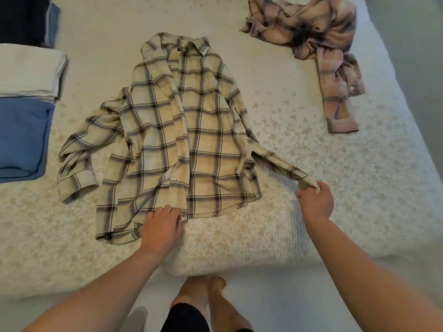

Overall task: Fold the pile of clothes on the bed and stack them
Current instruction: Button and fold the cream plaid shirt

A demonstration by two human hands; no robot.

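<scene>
The view is filled by a bed (311, 236), which is covered with a cream, speckled, textured spread. Its rounded near corner is seen at the bottom centre. A pale floor (275, 295) is seen beyond the edge, and everything is lit softly and evenly.

The folded blue garment (21, 137) and dark clothes (26, 17) (top left) are cut off by the edge.

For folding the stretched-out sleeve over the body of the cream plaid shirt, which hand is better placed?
The right hand: it already pinches the cuff of that sleeve of the cream plaid flannel shirt, pulled out to the side. The left hand grips the bottom hem near the front opening.
</scene>
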